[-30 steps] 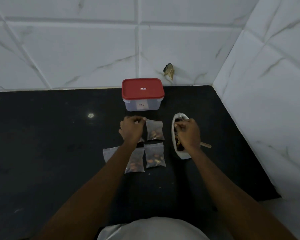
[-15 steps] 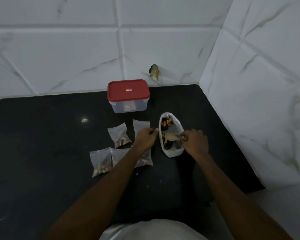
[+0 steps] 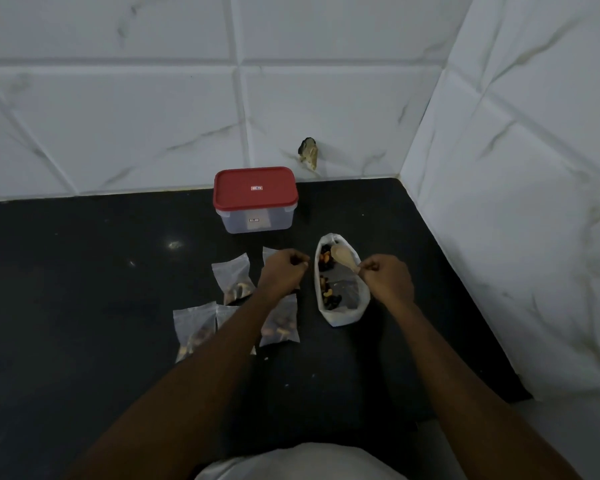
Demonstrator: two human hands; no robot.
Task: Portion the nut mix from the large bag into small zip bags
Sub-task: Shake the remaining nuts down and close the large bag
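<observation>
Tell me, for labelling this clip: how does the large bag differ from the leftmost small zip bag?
The large bag is white and sits open; the leftmost small zip bag is clear and lies flat. The large bag holds a wooden spoon, gripped by the right hand; that small zip bag lies untouched. Both contain nut mix.

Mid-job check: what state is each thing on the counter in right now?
Red-lidded container: closed.
Large bag: open, nut mix inside.
Wooden spoon: bowl over the large bag's opening.
Small zip bags: lying flat, nuts inside; seals unclear.
Right hand: grips the spoon handle.
Left hand: fingers curled above the small bags; grip unclear.
</observation>
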